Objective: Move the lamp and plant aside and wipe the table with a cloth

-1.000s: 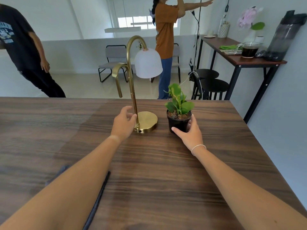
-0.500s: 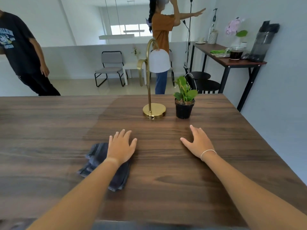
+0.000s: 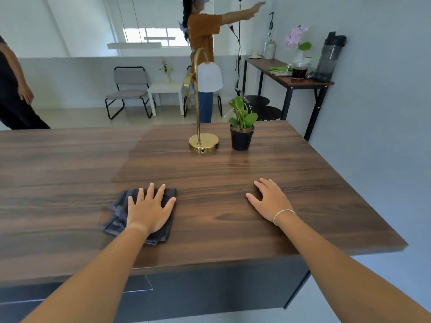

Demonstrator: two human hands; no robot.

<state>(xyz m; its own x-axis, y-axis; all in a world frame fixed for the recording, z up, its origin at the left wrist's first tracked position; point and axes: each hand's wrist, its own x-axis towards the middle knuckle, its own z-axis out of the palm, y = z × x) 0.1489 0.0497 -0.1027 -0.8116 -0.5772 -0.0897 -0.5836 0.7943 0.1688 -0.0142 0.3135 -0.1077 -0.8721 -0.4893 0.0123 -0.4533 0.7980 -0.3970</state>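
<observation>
The left hand is laid flat with fingers spread on the dark cloth on the table, the right hand is rested open and empty on the wood, while the lamp and the plant are placed side by side near the far edge.

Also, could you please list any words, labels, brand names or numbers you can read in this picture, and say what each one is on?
None: no readable text shows anywhere in this view.
The brass lamp, the black plant pot, the grey cloth and the wooden table carry no visible marking.
The dark bottle and white cup on the side table are too small and blurred to show any label.
</observation>
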